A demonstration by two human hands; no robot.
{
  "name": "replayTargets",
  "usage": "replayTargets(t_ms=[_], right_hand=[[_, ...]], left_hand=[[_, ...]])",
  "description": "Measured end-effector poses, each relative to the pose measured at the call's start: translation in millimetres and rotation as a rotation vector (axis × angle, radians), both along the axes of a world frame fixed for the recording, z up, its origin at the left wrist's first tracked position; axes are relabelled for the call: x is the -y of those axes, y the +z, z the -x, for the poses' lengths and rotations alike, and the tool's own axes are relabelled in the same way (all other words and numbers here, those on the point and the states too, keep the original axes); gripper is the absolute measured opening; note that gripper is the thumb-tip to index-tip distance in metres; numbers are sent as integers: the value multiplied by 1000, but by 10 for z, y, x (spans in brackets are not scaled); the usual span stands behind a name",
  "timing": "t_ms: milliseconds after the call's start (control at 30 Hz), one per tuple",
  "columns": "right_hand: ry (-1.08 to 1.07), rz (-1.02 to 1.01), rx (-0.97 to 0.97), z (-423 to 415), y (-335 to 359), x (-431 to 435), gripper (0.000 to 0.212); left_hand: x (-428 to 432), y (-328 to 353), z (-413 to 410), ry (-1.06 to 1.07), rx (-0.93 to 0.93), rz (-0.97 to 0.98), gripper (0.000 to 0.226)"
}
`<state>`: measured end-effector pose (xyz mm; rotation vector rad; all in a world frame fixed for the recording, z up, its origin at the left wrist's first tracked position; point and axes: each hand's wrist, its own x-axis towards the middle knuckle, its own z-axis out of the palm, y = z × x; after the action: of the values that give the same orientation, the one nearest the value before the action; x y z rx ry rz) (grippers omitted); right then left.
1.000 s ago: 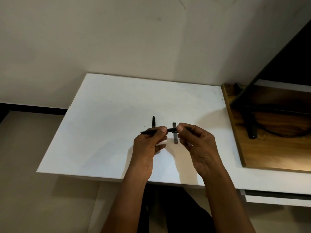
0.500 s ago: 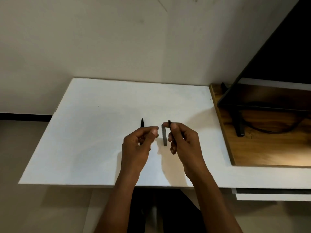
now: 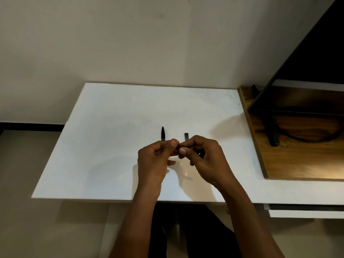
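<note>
Both hands meet above the middle of the white table [image 3: 115, 146]. My left hand [image 3: 155, 161] and my right hand [image 3: 206, 161] pinch a small dark pen part [image 3: 180, 146] between thumbs and fingers; most of it is hidden by the fingers. A black tapered pen section [image 3: 163, 133] lies on the table just beyond my left hand. A dark grey pen piece [image 3: 186, 136] lies beyond my right hand, its near end hidden behind the fingers.
A wooden board [image 3: 275, 161] lies at the table's right, carrying a dark monitor [image 3: 307, 71] on a black stand [image 3: 273, 135] with a cable. A wall rises behind the table. The floor lies to the left. My legs are under the near edge.
The hands held a long pen stretched between them, drew apart with a piece each, and now meet again, fingertips together on a small dark part.
</note>
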<state>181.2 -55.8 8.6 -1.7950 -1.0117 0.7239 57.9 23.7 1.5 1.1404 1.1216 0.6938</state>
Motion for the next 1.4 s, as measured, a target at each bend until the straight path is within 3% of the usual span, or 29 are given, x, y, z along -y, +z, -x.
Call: replayTargets(t_ms=[167,267,433,700,933,1000,1100,1200,1400], right_hand=[[23,22,-21,-44,-4,21,5],[-79,89,-74,-111,-59,59,6],[-343,144,-291,-157,-156,82,11],[-359,150,-442,-146,-205,41,12],[-370,142,-441,-138,-212,29,11],[-359,138,-439,-129,-195,23,11],[-298,115,-418,-120,-166,34,12],[-234,93,-389,-100,-137,43,14],[-189,82,-354,-54,-103,32,14]], left_hand=[[15,-31,-19,80,-19,46,22],[-4,-88,4,138,-139,-119,17],[83,-169,-38,-65,-490,-455,16],[113,-247,-158,-199,-736,-550,18],[74,-233,-127,-141,-625,-553,24],[45,-178,-139,-55,-519,-557,19],[-16,-107,-151,33,-333,-467,13],[-48,-82,-138,-45,-205,-285,12],[-77,-92,-112,-64,-153,-221,5]])
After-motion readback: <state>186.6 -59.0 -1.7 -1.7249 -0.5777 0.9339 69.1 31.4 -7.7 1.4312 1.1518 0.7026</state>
